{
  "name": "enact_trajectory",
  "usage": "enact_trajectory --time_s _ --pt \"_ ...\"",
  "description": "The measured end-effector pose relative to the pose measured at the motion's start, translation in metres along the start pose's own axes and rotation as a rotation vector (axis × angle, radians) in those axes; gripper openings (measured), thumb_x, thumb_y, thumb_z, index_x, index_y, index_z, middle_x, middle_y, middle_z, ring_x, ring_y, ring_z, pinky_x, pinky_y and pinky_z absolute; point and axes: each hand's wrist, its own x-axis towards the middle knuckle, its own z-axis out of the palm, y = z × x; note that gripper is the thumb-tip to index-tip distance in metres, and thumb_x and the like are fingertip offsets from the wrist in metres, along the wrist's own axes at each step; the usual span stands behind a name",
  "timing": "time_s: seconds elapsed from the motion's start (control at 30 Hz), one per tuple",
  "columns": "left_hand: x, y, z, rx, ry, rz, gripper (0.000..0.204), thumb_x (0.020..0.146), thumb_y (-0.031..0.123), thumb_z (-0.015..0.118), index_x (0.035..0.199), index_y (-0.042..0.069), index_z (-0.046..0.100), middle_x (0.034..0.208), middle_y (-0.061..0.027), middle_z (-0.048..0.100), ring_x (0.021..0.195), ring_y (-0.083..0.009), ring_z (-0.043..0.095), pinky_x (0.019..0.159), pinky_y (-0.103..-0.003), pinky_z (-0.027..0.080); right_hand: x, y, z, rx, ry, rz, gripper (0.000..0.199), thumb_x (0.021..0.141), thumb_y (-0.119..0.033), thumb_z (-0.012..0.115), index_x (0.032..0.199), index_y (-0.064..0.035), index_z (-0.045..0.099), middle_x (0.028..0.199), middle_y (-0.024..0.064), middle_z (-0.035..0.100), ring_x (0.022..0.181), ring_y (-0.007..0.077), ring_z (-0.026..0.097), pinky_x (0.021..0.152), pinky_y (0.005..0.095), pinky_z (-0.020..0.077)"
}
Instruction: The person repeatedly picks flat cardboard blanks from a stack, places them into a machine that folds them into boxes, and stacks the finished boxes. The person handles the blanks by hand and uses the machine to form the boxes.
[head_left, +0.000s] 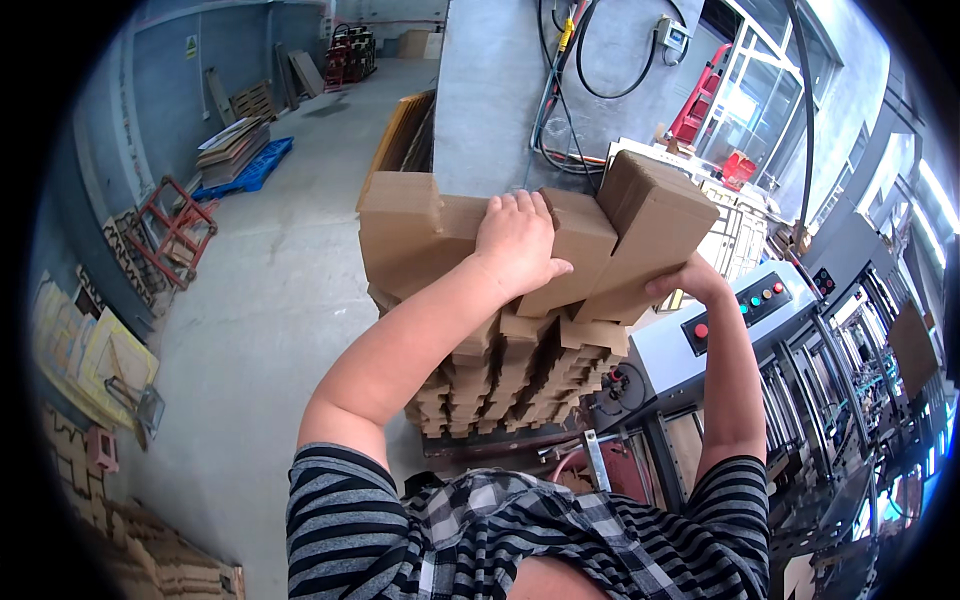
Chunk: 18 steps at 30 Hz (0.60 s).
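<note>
A tall pile of flat, notched brown cardboard blanks (pixel 480 375) stands in front of me. Across its top sit thicker bundles of the same board, and one bundle (pixel 645 240) at the right rises above the others. My left hand (pixel 517 240) lies over the middle bundle (pixel 580 245), fingers stretched over its far edge and thumb apart. Against the lower right side of the raised bundle, my right hand (pixel 688 282) grips its edge; some of its fingers are hidden. At the left end of the pile is another notched bundle (pixel 405 225).
A machine with a button panel (pixel 745 305) stands close on the right. Behind the pile, cables (pixel 560 110) hang on a grey wall. Along the left lie a red metal frame (pixel 178 230) and a blue pallet (pixel 255 170) bearing stacked sheets.
</note>
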Motion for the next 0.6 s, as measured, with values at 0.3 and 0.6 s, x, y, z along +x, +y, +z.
enact_trajectory --time_s 0.3,0.6 --pt "-0.002 0.007 -0.005 -0.077 -0.047 -0.09 0.095 0.078 0.057 0.066 0.133 -0.014 0.036 0.134 -0.0269 0.046 0.126 -0.0347 0.044 0.109 -0.043 0.031 -0.002 0.001 0.005 0.019 0.036 -0.011 0.059 0.058 -0.006 0.084 0.113 0.0 0.061 0.106 0.0092 0.066 0.1 0.02 0.061 0.087 0.0325 0.0501" --pt "0.007 0.009 0.0 -0.306 -0.012 -0.06 0.095 0.081 0.051 0.065 0.141 -0.011 0.026 0.144 -0.0284 0.036 0.134 -0.0359 0.036 0.111 -0.044 0.028 0.001 0.01 0.005 0.042 0.025 -0.05 0.06 0.06 -0.004 0.082 0.116 0.0003 0.059 0.107 0.0095 0.066 0.1 0.0208 0.061 0.088 0.0338 0.0498"
